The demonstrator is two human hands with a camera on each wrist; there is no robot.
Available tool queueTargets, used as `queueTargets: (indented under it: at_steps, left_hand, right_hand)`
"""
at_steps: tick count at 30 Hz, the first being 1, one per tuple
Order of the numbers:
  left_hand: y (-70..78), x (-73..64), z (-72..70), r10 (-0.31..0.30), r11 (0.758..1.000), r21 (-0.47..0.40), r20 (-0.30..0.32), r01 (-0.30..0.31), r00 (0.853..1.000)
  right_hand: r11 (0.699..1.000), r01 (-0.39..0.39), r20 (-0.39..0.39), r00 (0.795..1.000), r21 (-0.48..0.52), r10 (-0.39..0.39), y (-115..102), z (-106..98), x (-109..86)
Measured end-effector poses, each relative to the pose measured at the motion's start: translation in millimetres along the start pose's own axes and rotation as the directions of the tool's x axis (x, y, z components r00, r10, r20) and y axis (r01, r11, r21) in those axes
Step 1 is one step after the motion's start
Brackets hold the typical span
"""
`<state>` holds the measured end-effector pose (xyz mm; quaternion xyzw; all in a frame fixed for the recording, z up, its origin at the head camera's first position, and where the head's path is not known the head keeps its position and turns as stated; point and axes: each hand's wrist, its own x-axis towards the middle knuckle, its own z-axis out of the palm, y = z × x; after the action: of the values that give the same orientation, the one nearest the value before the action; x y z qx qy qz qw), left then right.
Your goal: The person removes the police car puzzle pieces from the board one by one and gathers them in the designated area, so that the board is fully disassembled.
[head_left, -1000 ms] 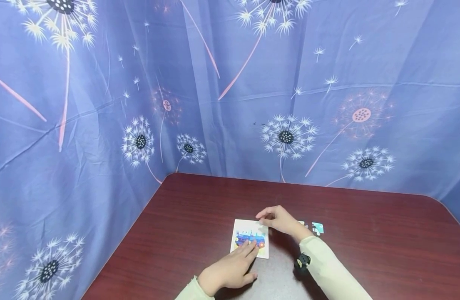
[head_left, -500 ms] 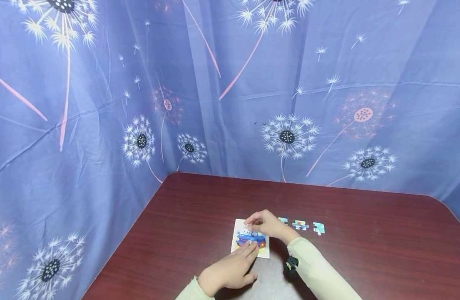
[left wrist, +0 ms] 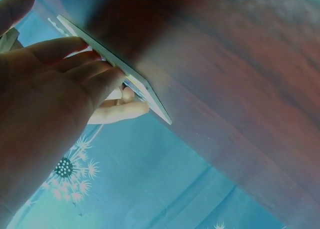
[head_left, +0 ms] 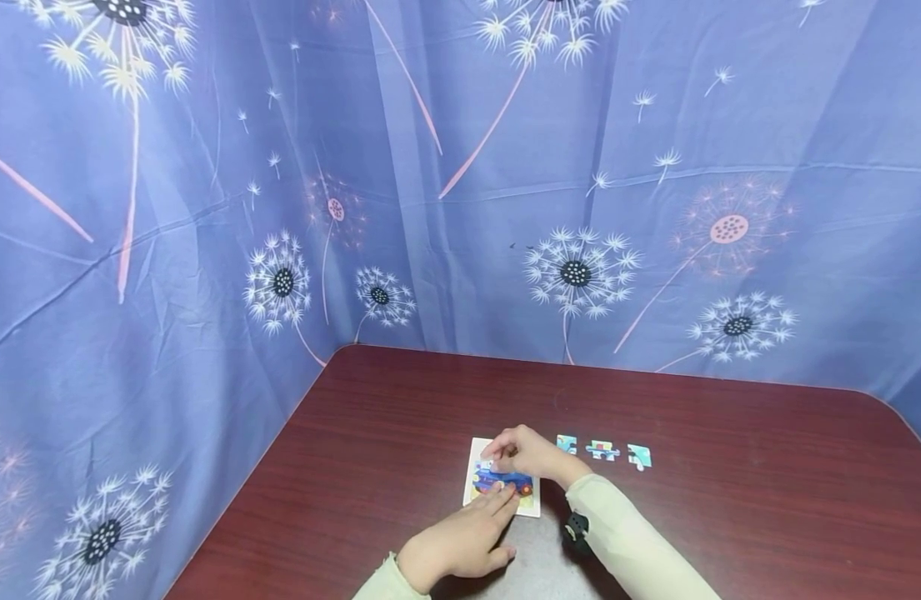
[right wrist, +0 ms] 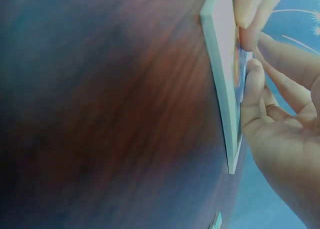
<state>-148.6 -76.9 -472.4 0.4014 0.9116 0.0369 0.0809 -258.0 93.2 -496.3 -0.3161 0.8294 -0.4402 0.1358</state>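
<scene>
A small jigsaw board (head_left: pixel 536 502) with a pale frame and a blue tractor-like vehicle picture lies on the table. My left hand (head_left: pixel 460 537) rests flat with straight fingers on its lower part. Over the board's upper part, my right hand (head_left: pixel 533 455) pinches a puzzle piece (right wrist: pixel 248 55) between thumb and fingers, low against the picture. The fingers hide most of that piece. In the left wrist view, the board (left wrist: pixel 157 105) shows edge-on under the left fingers. The right wrist view has the board's frame (right wrist: pixel 223 84) beside the right thumb.
Three loose puzzle pieces lie in a row right of the board: a light-blue one (head_left: pixel 566 443), a multicoloured one (head_left: pixel 602 451) and a teal one (head_left: pixel 640 456). The dark red table (head_left: pixel 768 492) meets a blue dandelion-print curtain (head_left: pixel 460 250) at the back and left.
My right hand has moved left and slightly nearer over the board, uncovering the loose pieces beside it. My left hand has stayed in place on the board.
</scene>
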Motion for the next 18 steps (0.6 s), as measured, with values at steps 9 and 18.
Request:
queueTargets:
  at_steps: [9, 18]
  left_hand:
    - [1.4, -1.1, 0.4, -0.010, 1.000, -0.002, 0.008, 0.010, 1.000]
    - [-0.7, 0.0, 3.0, 0.001, 1.000, -0.010, -0.002, -0.001, 1.000]
  right_hand:
    - [1.000, -0.007, 0.025, 1.000, -0.004, 0.007, 0.1, 4.0, 2.0]
    - [1.000, -0.015, 0.021, 1.000, 0.004, 0.015, 0.7, 5.3, 2.9]
